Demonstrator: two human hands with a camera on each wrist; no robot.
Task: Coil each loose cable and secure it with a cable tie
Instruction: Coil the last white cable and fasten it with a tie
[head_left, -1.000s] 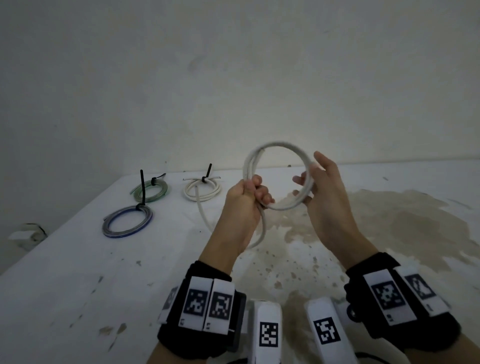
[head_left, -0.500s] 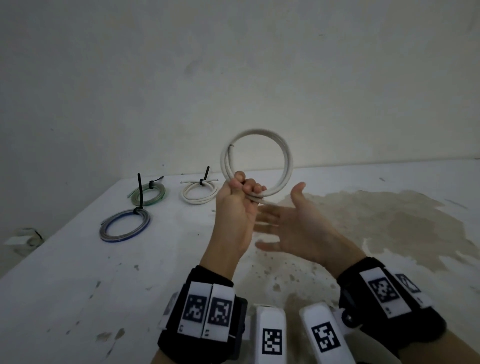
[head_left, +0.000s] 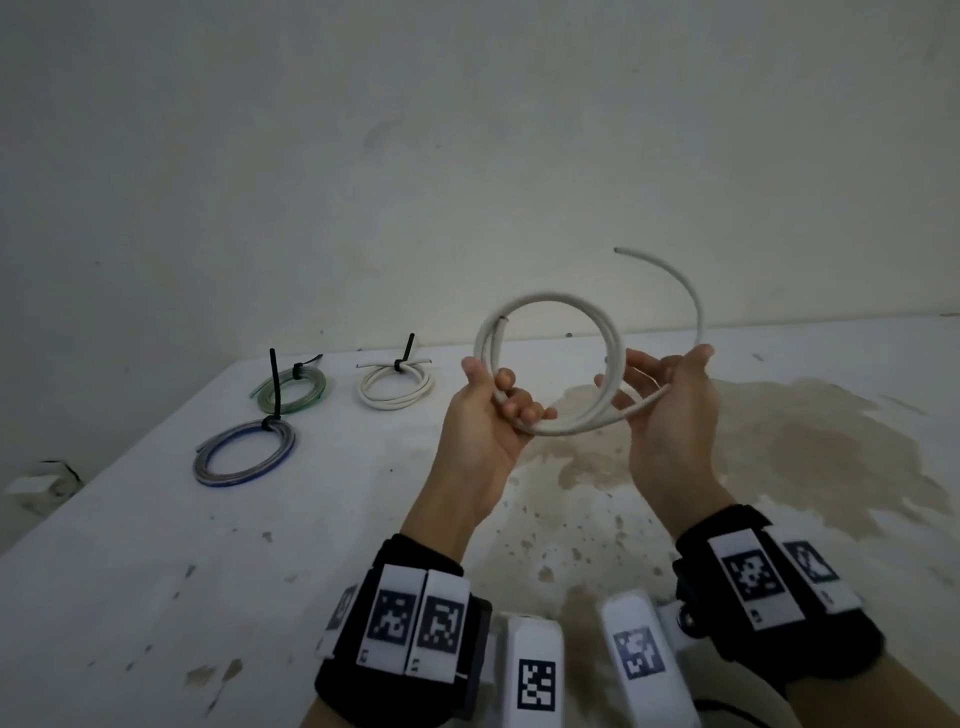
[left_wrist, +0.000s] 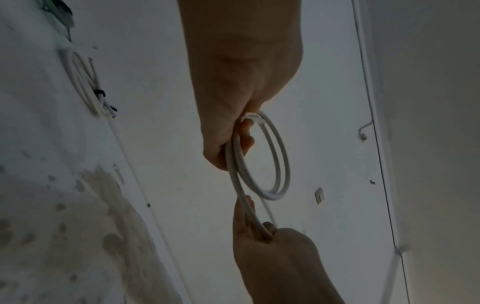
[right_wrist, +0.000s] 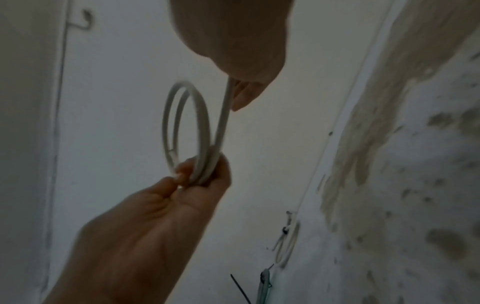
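The left hand (head_left: 485, 415) has its fingers curled tight round the white cable (head_left: 550, 364), which is held up in the air over the table (head_left: 156, 571) in two round loops. The right hand (head_left: 670, 405) pinches the loose tail of it, and the end sticks up high. The tail looks springy. If the right hand lets go, it may pop out and the loops may open up before a tie goes on. Three tied coils (head_left: 396, 387) lie behind

Stained white table (head_left: 156, 597); three tied coils (head_left: 396, 387).
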